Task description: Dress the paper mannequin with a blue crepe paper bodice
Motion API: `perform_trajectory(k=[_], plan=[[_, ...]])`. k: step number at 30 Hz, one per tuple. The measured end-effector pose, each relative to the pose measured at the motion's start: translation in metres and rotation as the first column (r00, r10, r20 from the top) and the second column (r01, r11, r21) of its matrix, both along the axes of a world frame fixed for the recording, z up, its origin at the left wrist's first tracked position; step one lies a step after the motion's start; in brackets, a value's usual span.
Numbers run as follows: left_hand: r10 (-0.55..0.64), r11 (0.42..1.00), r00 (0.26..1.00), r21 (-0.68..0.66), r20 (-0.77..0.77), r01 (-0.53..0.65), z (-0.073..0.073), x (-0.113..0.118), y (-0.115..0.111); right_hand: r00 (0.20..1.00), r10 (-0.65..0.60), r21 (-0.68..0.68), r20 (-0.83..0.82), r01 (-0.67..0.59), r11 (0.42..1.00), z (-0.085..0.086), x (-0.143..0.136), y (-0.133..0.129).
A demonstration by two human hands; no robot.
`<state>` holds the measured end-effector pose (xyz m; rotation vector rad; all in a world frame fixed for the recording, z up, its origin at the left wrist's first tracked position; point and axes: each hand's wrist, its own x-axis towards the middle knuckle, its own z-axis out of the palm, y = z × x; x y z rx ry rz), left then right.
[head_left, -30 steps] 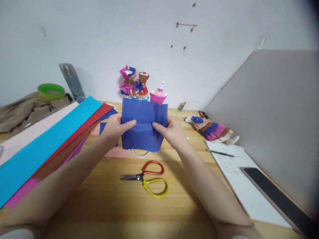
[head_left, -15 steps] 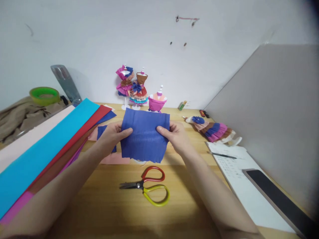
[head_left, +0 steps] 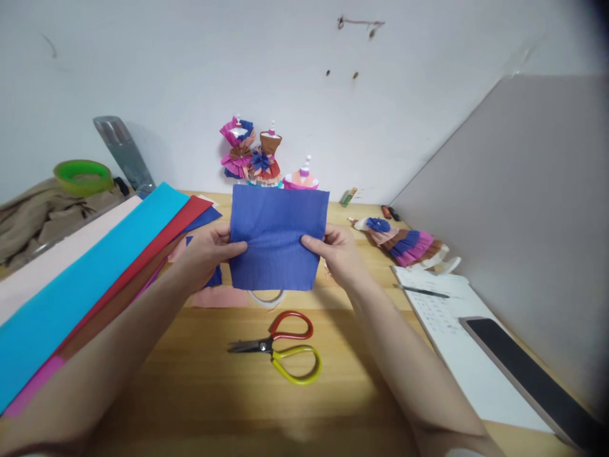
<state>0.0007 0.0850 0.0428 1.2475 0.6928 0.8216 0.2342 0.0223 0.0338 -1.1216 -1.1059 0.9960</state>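
In the head view, the grip of the left hand [head_left: 207,251] pinches the left edge of the blue sheet [head_left: 276,235], with the thumb lying on its front. The grip of the right hand [head_left: 340,254] pinches the right edge in the same manner. The sheet is between the two hands, raised above the worktop [head_left: 190,381], and it hides part of the nearest dress form [head_left: 301,181]. Below it, a white ring [head_left: 282,298] is partly visible. The scissors [head_left: 263,346] lie nearer to the person, between the forearms, with blades pointing left. Coloured sheets [head_left: 118,254] are fanned at the left. At the right there is a notebook [head_left: 457,336], and a pen [head_left: 425,292] lies on it.
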Motion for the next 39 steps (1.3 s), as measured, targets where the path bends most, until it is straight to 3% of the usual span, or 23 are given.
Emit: perform_trajectory(k=[7,13,22,30,35,39], plan=[[0.089,0.996,0.994,-0.007,0.064,-0.089,0.003,-0.003,0.002,1.0,0.021,0.001,-0.008,-0.021,1.0,0.003,-0.001,-0.001],[0.07,0.997,0.991,-0.022,0.114,-0.068,0.001,-0.006,0.008,0.984,0.054,-0.007,-0.169,-0.056,0.998,0.006,0.003,0.001],[0.237,0.954,0.97,0.204,-0.057,-0.221,-0.004,-0.002,0.01,0.98,0.045,-0.014,-0.196,-0.049,0.999,-0.002,0.013,0.009],[0.207,0.957,0.978,0.208,0.001,-0.203,-0.006,-0.004,0.015,0.958,0.021,-0.015,-0.287,-0.027,1.0,-0.005,0.018,0.011],[0.302,0.937,0.953,0.188,-0.01,-0.295,-0.004,0.0,0.014,0.971,-0.011,0.01,-0.238,0.013,1.0,-0.005,0.018,0.011],[0.299,0.946,0.954,0.123,0.021,-0.3,-0.004,0.001,0.013,0.985,0.007,0.039,-0.175,0.0,0.999,-0.003,0.017,0.01]])
